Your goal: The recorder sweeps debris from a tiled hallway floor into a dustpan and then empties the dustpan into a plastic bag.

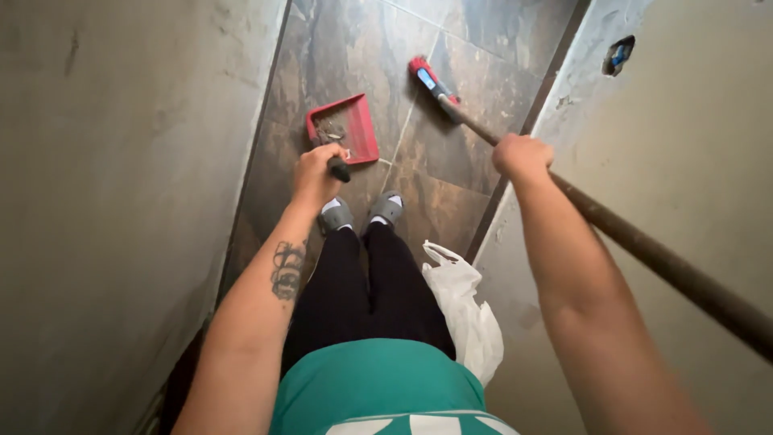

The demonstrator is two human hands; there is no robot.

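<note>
dustpan (348,129): red plastic | broom handle (644,246): rough wood | floor tiles (475,64): glossy stone | bag (467,314): white plastic

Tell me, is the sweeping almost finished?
Partly, it seems. Some debris already lies in the red plastic dustpan, held by the left hand. The right hand grips the long brown broom handle, its red brush head resting on the dark stone floor tiles. What dirt remains is too small to tell.

narrow passage: dark mottled floor tiles (459,173) between rough grey walls (121,161).

White plastic bag (467,314) hangs beside the legs.
</note>
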